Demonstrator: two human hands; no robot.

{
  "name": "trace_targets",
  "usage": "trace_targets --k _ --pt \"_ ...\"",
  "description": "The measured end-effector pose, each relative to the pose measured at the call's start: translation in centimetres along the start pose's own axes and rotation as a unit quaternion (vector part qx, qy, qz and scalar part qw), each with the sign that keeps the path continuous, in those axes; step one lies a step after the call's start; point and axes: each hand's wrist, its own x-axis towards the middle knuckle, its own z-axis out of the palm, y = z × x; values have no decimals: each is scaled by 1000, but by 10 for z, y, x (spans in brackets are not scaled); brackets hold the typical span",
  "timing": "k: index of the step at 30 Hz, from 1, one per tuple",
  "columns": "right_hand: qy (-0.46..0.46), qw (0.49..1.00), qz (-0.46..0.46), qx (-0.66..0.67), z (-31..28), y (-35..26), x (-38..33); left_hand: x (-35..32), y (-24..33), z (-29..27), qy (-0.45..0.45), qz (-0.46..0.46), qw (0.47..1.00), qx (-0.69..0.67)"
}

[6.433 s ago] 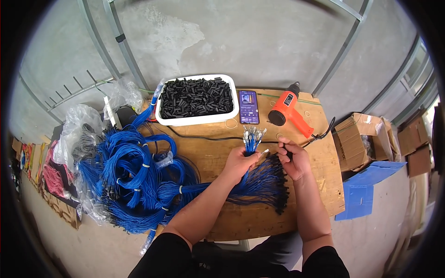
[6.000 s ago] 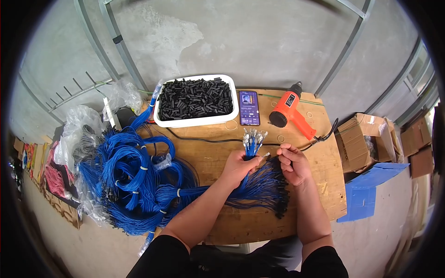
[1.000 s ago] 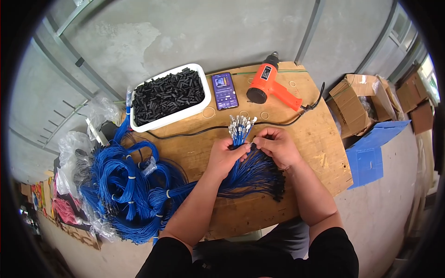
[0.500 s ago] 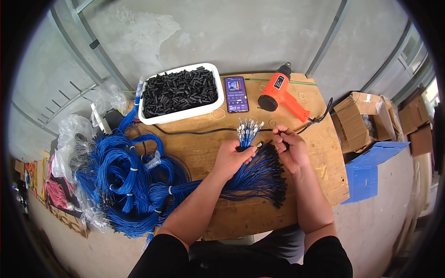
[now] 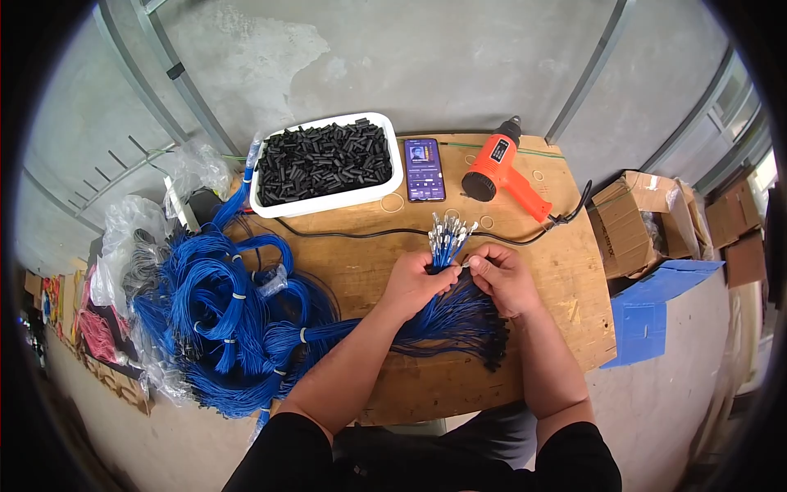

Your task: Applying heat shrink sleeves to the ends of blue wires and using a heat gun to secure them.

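Both forearms [image 5: 354,353] converge from below over the brown wooden table [image 5: 578,328]. The left hand [image 5: 412,287] grasps the bundle of thin blue wires [image 5: 443,316], silver metal terminals [image 5: 447,236] upward. The right hand [image 5: 507,283], thumb and forefinger together, pinches one separate silver terminal [image 5: 466,264] at the left thumb. Beyond: orange-red plastic heat gun [image 5: 502,172].
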Motion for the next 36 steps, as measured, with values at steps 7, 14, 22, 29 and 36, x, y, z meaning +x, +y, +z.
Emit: trace_targets --k 7,14,22,29,36 --pt "18 999 -12 -28 0 -1 0 -3 8 2 -16 -4 1000 -17" --pt "19 998 41 33 0 -6 -1 -3 7 2 -24 -1 999 -28" --pt "35 999 6 -17 -4 0 3 0 -1 1 -14 -5 999 -45" --pt "17 974 33 224 -19 -12 6 0 -2 0 13 6 1000 -26" --pt "92 958 -5 273 -29 -2 14 1 -1 0 15 -5 999 -38"
